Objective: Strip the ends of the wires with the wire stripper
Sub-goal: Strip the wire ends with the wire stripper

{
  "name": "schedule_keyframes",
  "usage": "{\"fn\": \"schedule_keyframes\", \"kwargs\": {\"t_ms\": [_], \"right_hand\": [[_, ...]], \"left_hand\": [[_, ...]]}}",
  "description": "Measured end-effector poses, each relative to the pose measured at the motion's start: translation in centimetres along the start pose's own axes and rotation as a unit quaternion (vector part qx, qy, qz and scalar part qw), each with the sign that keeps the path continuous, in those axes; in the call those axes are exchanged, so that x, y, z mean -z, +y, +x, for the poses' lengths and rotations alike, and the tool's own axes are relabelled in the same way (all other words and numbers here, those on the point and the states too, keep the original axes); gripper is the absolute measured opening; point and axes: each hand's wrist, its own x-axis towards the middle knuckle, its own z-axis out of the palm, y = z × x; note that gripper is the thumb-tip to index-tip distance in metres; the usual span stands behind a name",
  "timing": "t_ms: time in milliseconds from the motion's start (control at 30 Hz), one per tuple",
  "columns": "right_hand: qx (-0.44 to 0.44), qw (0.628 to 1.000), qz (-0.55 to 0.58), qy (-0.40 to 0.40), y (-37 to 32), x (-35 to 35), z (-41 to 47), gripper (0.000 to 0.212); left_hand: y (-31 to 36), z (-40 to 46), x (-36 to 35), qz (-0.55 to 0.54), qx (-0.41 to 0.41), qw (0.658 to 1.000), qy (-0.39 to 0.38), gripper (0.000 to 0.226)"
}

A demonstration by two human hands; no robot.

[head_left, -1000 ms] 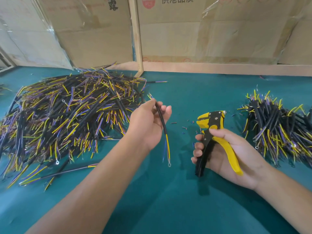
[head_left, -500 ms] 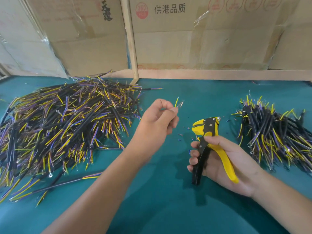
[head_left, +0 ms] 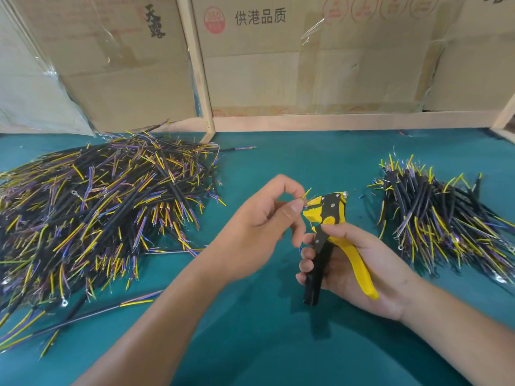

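The wire stripper (head_left: 331, 235) is gripped by its handles in the right hand (head_left: 359, 263), head raised, so that the yellow wire end (head_left: 306, 194) pinched in the left hand (head_left: 259, 229) can be fed into its mouth; unworked wires (head_left: 97, 213) lie heaped leftward on the worktop (head_left: 278, 344)

Desk (head_left: 278, 344): teal covering, matt, smooth, apparently cloth or felt. Wire stripper (head_left: 330, 215): yellow and black plastic body, slightly glossy, with small bright metal rivets at the head; handles smooth plastic. Wires (head_left: 97, 207): black outer sheath, matt; inner cores in yellow, blue and purple glossy plastic insulation. Cardboard boxes (head_left: 306, 65): brown paperboard, matt, with glossy clear tape. Frame rail (head_left: 334, 122): pale bare wood, unvarnished.
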Motion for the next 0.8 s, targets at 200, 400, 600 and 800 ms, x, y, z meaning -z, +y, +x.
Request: {"fn": "schedule_keyframes", "kwargs": {"t_ms": [200,400,600,800], "right_hand": [[0.004,1.0,-0.016,-0.01,0.0,-0.1,0.0,0.027],[0.0,1.0,-0.024,-0.011,0.0,0.0,0.0,0.029],[-0.003,1.0,-0.011,-0.01,0.0,0.3,0.2,0.033],[0.003,1.0,0.002,-0.023,0.3,1.1,0.9,0.042]], "left_hand": [[0.2,-0.1,-0.2,-0.034,0.037,0.999,-0.013,0.013],[0.4,-0.3,-0.3,-0.045,0.035,0.998,-0.027,0.018],[-0.2,0.0,-0.6,0.062,0.063,0.994,0.069,0.018],[-0.5,0.2,-0.4,0.114,0.038,0.98,0.157,0.015]]}}
